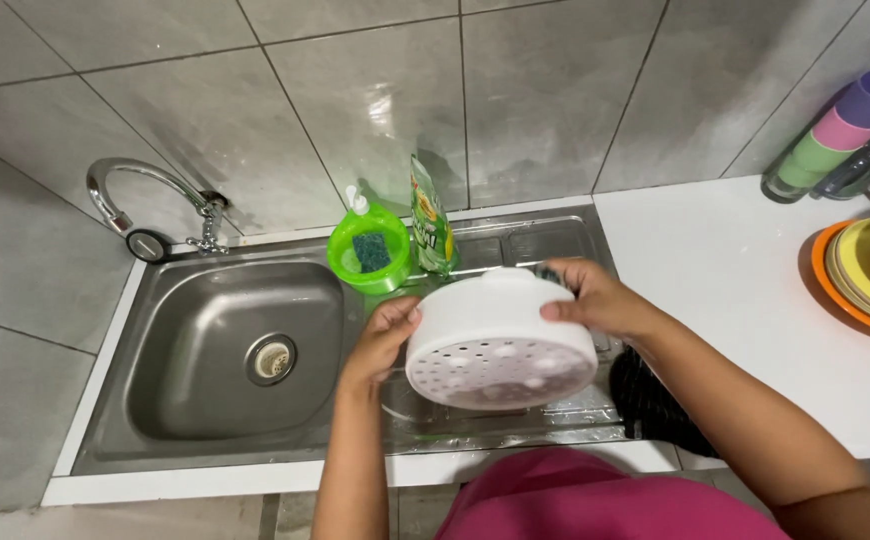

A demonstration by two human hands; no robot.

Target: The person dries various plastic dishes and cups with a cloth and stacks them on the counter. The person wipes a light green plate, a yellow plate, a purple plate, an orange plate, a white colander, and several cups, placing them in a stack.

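1. A white plastic strainer bowl (500, 340) is held up over the steel drainboard (515, 420) of the sink, tilted so its perforated bottom faces the camera.
2. The left hand (383, 340) grips the bowl's left rim – fingers curled onto the edge, thumb toward the holes.
3. The right hand (595, 297) closes over the bowl's upper right wall, fingers spread across the white side; something dark shows just under the fingertips, too hidden to tell what.
4. The sink basin (205, 400) lies to the left, with its round drain strainer (272, 359) in the middle and a curved chrome faucet (150, 205) at the far left corner.
5. Just beyond the bowl stand a green soap dispenser dish (367, 250) holding a dark sponge, and a green detergent pouch (432, 220) upright beside it.
6. On the white counter (735, 270) to the right – a stack of coloured plates (865, 275) and, farther back, nested coloured cups (845, 130) lying on their side.
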